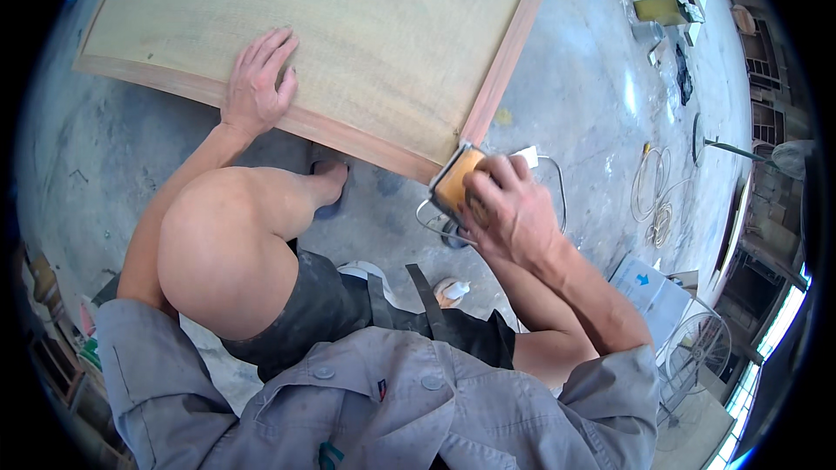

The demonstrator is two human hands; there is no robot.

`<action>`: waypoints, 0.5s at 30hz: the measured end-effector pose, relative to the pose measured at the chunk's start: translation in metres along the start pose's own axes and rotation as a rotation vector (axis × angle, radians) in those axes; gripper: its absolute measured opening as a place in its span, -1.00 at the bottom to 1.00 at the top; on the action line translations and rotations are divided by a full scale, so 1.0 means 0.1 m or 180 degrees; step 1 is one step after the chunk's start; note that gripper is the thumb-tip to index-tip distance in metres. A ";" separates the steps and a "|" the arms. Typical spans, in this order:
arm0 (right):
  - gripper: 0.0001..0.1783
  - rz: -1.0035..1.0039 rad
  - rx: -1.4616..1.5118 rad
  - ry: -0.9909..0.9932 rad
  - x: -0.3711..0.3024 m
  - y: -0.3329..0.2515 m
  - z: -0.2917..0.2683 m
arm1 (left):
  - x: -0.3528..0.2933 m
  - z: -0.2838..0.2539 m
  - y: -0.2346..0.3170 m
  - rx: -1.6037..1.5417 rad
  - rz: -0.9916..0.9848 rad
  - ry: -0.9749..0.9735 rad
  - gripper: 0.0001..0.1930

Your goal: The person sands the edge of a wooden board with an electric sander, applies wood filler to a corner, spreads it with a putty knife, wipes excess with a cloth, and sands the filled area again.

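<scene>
A large wooden panel [331,43], pale greenish yellow with a reddish wood frame, stretches out in front of me. My left hand [259,83] lies on its near edge, the fingers stretched over the pale surface and the wrist over the frame. At the panel's near right corner, my right hand [514,213] is closed round an orange electric sander [459,181]. The sander is tilted, its dark-edged pad turned toward the corner of the frame. Whether the pad touches the wood, I cannot tell. A pale cord [433,224] curves below the sander.
Coiled cable [659,200] lies on the grey concrete floor [592,122] to the right. A yellow-green box [659,10] sits farther off. Near my right elbow are a grey-white carton [649,296] and a fan [697,348]. A small white bottle [457,290] stands between my legs.
</scene>
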State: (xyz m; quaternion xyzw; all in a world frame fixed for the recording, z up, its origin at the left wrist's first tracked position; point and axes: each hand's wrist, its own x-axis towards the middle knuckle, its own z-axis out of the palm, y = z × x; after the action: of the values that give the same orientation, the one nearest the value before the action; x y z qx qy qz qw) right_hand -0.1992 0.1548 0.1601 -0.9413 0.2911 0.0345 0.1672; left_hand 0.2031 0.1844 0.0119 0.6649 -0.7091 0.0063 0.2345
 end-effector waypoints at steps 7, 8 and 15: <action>-0.65 0.0034 0.0147 -0.0117 0.04 -0.04 -0.05 | -0.04 0.01 -0.01 -0.0001 -0.0007 0.0040 -0.51; -0.63 0.0096 0.0087 -0.0083 0.08 0.04 -0.08 | -0.01 0.04 0.00 -0.0026 0.0010 0.0049 -0.51; -0.63 -0.0129 0.0040 0.0058 -0.08 -0.06 0.09 | -0.02 0.03 -0.01 0.0010 0.0023 0.0042 -0.51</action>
State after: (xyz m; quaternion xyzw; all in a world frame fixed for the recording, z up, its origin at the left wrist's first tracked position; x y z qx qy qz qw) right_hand -0.2022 0.1669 0.1550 -0.9462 0.2737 0.0206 0.1711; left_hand 0.2027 0.1849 0.0081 0.6627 -0.7099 0.0126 0.2381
